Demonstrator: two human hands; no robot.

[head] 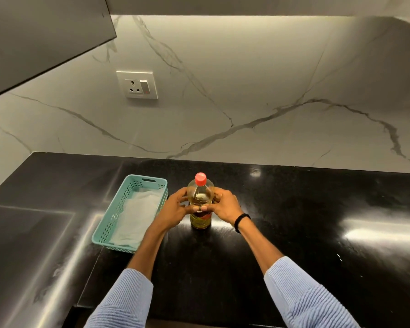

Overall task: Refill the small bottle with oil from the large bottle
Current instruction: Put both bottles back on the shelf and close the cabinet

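Your L hand (173, 207) + R hand (224, 205) grip the large bottle (200, 222) mid-body, fingers curled round it. Bottle's upright on the black counter (294, 221), red cap (200, 179) on, teal basket (111, 216) just left.

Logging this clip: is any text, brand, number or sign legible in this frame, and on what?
No text can be read.
Label on the large bottle: red and dark print, blurred, partly covered by the left hand and right hand.
Wall socket: no legible marking.
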